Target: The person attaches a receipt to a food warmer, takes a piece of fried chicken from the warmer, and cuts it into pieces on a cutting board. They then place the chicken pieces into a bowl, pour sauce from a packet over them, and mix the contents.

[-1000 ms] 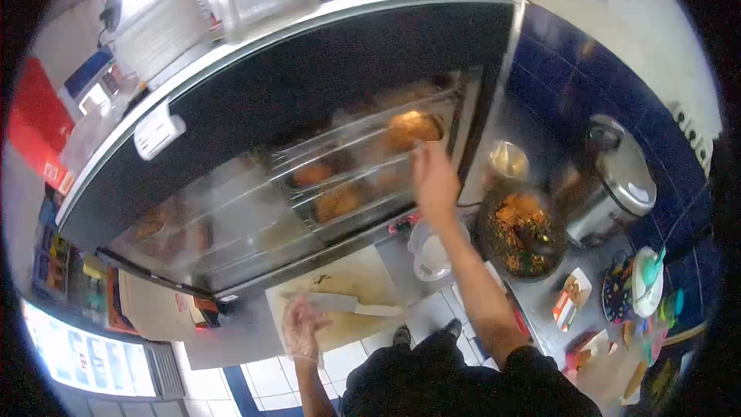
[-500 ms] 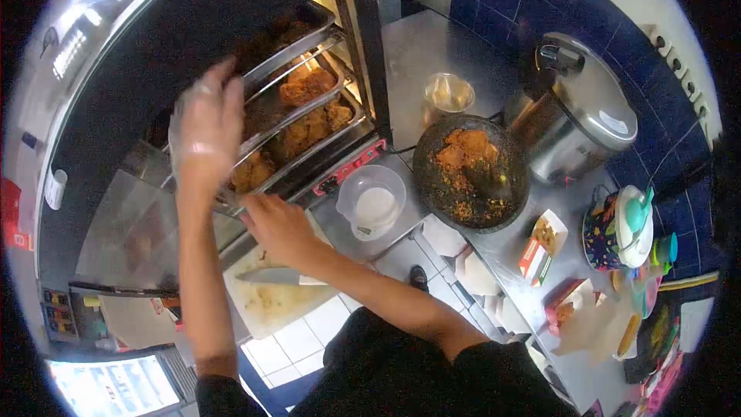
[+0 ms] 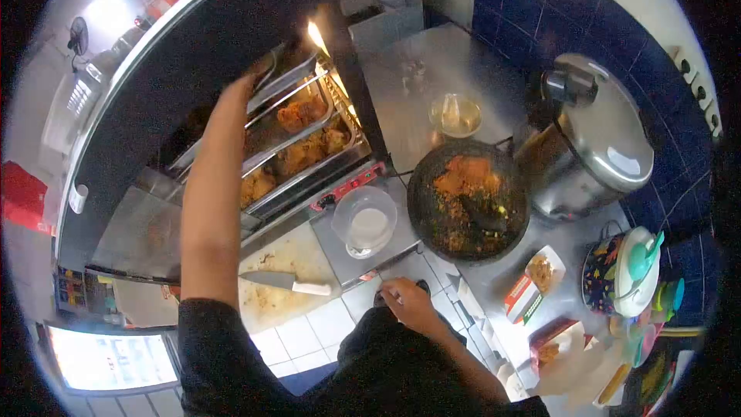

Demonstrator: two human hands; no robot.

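Observation:
My left arm reaches up into a lit warming cabinet; the left hand (image 3: 261, 76) is in shadow by the upper metal tray, its fingers hidden, so its grip cannot be made out. Fried chicken pieces (image 3: 301, 114) lie on a tray below it, with more browned chicken (image 3: 309, 154) on the tray under that. My right hand (image 3: 409, 305) hangs in front of my body, fingers loosely bent and partly apart, with nothing visible in it. Nearest to it are a kitchen knife (image 3: 282, 280) on a stained cutting board (image 3: 270, 309) and a clear plastic bowl (image 3: 340, 224).
A dark round stone bowl (image 3: 421, 225) holds red paste and crumbs. Behind it stand a metal cup (image 3: 471, 130) and a large steel lidded pot (image 3: 617, 143). Along the right counter are a paper food box (image 3: 526, 299) and a patterned pot with a white lid (image 3: 598, 282).
My left hand, plastic-gloved before, has gone up and deeper into the cabinet. My right hand has left the cabinet's lower edge and drawn back toward my body. The view has shifted slightly.

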